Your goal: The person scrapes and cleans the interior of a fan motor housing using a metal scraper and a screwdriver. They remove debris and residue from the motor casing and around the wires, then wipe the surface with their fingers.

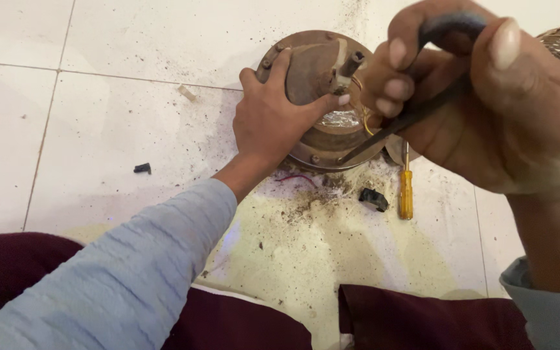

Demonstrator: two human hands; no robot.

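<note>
Left hand (pixel 273 120) clamps the rusty round motor housing (pixel 322 139) flat on the tiled floor (pixel 98 129). Right hand (pixel 487 104) fists a dark-handled tool (pixel 409 116), shaft angled down-left, tip at the housing's near rim. Yellow screwdriver (pixel 407 188) lies just right.

A makeshift repair spot on a home-like floor: white tiles (pixel 118 123) are lying under the rusty motor (pixel 322 97), grit and a yellow screwdriver (pixel 407 191) sitting just beside it.
</note>
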